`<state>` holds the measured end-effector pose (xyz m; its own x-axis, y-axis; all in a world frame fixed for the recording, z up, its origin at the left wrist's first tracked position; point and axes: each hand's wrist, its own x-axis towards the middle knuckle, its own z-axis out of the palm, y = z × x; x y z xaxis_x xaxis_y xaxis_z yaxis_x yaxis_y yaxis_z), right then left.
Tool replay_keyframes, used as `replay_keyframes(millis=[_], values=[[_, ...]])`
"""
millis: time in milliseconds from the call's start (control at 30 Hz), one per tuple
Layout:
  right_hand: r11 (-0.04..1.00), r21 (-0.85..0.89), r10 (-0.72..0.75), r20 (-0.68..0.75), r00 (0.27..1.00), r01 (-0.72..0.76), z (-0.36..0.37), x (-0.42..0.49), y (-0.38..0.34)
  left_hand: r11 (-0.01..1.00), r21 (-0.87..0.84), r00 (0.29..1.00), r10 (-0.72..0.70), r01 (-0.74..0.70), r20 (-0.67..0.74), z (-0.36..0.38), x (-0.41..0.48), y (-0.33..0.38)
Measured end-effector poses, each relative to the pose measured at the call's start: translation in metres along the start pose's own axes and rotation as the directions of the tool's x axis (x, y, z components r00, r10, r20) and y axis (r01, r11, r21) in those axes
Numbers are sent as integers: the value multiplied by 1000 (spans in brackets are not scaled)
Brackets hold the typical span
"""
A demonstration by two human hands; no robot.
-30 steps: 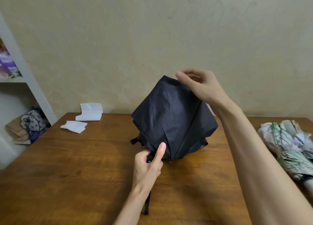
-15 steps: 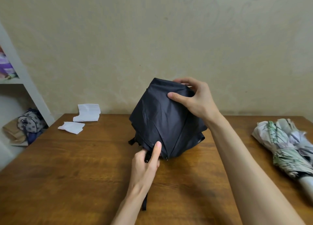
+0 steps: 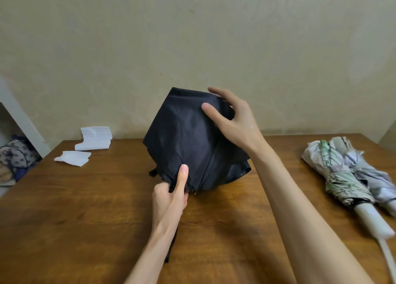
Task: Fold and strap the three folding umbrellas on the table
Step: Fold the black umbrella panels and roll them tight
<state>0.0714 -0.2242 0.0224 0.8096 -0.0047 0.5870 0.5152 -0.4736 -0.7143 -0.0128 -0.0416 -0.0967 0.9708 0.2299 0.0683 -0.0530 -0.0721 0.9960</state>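
Over the wooden table point(image 3: 85, 230), left hand point(image 3: 171, 198) pinches black umbrella point(image 3: 184, 133) at the hem (handle hidden); right hand point(image 3: 237, 121) lies open atop.

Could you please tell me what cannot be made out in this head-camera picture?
1. Handle of the black umbrella, head view: hidden under the left hand and forearm.
2. Far fingertips of the right hand, head view: hidden behind the black canopy.
3. Handle of the grey umbrella, head view: cut off by the right edge.
4. Strap of the leaf-print umbrella, head view: lost in its folds.
5. The patterned bag, head view: cut off by the left edge.
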Motion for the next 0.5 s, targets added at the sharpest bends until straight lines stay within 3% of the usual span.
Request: replay_keyframes(millis=[233, 500], values=[[989, -60, 133, -15, 991, -134, -26, -36, 20, 996, -84, 999, -26, 29, 36, 0, -3, 8], [990, -17, 140, -109, 984, -143, -39, -47, 35, 991, -112, 992, -60, 72, 110, -2, -7, 6]])
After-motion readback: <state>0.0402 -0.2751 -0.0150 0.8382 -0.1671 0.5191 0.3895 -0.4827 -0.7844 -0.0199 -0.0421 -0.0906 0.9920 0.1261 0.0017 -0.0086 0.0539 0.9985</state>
